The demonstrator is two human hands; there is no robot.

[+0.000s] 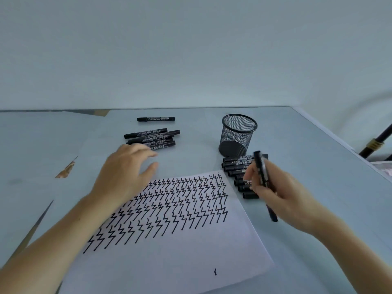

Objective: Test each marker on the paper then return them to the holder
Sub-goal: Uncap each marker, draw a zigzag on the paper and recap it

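So the right hand (282,194) has its fingers curled round 1 black marker (263,179), held fairly upright just off the right edge of the paper (169,262). Can't tell whether the cap is on, it's too blurry. The left hand (125,170) is loose and spread, holding nothing, hovering at the top left corner of the sheet with fingertips right by the left pile of markers (152,137). 1 more marker (156,119) lies alone further back.

The mesh holder (237,134) stands upright and looks empty, with a right-hand row of markers (237,166) lying just in front of it, partly behind the right hand.

The sheet is already packed with zigzags, so my guess is the held one is either about to be tested or just got done. If testing, aim for the bare strip near the bottom, keep the squiggle short, and pin the paper with the left palm so it doesn't slide. Cap it firmly before dropping it in the holder.
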